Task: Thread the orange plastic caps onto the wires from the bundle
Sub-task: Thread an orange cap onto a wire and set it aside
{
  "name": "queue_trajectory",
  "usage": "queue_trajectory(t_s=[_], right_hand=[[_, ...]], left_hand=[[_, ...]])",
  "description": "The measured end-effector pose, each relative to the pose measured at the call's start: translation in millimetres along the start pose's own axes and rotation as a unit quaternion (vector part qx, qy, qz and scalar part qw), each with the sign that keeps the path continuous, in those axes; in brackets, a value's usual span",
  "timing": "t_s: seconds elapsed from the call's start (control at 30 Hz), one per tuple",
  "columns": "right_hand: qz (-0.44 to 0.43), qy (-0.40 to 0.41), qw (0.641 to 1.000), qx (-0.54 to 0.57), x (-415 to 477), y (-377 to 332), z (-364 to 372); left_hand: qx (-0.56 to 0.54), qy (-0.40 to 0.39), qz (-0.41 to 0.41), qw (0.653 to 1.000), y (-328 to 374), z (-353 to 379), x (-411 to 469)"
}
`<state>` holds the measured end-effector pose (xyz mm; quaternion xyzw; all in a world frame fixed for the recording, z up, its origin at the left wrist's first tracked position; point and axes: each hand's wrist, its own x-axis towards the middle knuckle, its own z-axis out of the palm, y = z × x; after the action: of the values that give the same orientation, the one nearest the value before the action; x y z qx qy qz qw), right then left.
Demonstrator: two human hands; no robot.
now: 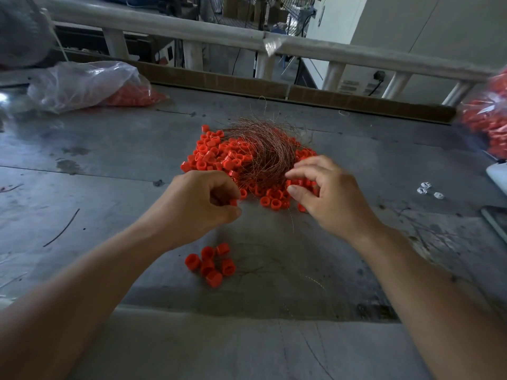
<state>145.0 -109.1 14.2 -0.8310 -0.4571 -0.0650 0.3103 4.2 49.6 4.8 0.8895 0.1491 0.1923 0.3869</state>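
Caps (219, 157) lie heaped at the middle of the frame on the table (109, 160). The wire bundle (263, 149) lies on top of them. Its strands curve from the upper middle down to a gathered end at the heap's lower edge, between the two hands.

The left hand (203, 204) sits just left of that end, fingers curled, thumb and forefinger pinching one cap (233, 202). The right hand (329, 193) sits just right of it, with the forefinger tip at the strands and the thumb below it, the two apart. No strand shows between them, though one would be too fine to make out.

The right hand is therefore the nearer to the wire. The strand ends run down-frame toward the person, roughly crosswise to the line from the bundle to the held cap. I judge the next move needs one strand drawn out by the right fingers and its tip swung left to meet the cap's hole. The left fingers hide which way that hole faces.

A cluster (211, 266) of more caps lies at lower middle.
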Motion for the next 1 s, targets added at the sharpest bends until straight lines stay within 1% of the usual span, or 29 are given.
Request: queue_trajectory(t_s=[0.13,0.23,0.33,0.43,0.5,0.6,0.67,0.73,0.8,0.87,1.0], right_hand=[[-0.033,-0.037,0.998,-0.050,2,0,10],[-0.049,-0.067,0.995,-0.054,2,0,16],[-0.084,-0.109,0.988,-0.066,3,0,20],[-0.081,-0.147,0.981,-0.099,3,2,24],[-0.071,-0.130,0.984,-0.097,3,3,25],[-0.082,-0.045,0.994,-0.051,4,1,20],[-0.097,0.013,0.995,-0.032,4,-1,16],[-0.111,0.047,0.992,-0.027,3,-3,14],[-0.117,0.048,0.992,-0.028,2,-4,13],[-0.122,0.033,0.992,-0.027,1,-4,13],[-0.149,-0.006,0.988,-0.034,-3,-8,16]], left_hand=[[-0.005,-0.003,0.004,1.000,1,0,-1],[-0.005,-0.006,0.005,1.000,4,-1,-1],[-0.002,-0.019,0.008,1.000,6,0,-3],[-0.007,-0.036,0.012,0.999,8,1,-4],[-0.006,-0.044,0.011,0.999,9,1,-4],[-0.010,-0.051,0.006,0.999,8,1,-4],[-0.012,-0.054,0.004,0.998,8,1,-4],[-0.010,-0.055,0.006,0.998,6,2,-5],[0.003,-0.053,0.008,0.999,6,3,-5],[0.019,-0.029,0.009,0.999,5,3,-4],[0.058,0.087,0.007,0.994,3,-2,-1]])
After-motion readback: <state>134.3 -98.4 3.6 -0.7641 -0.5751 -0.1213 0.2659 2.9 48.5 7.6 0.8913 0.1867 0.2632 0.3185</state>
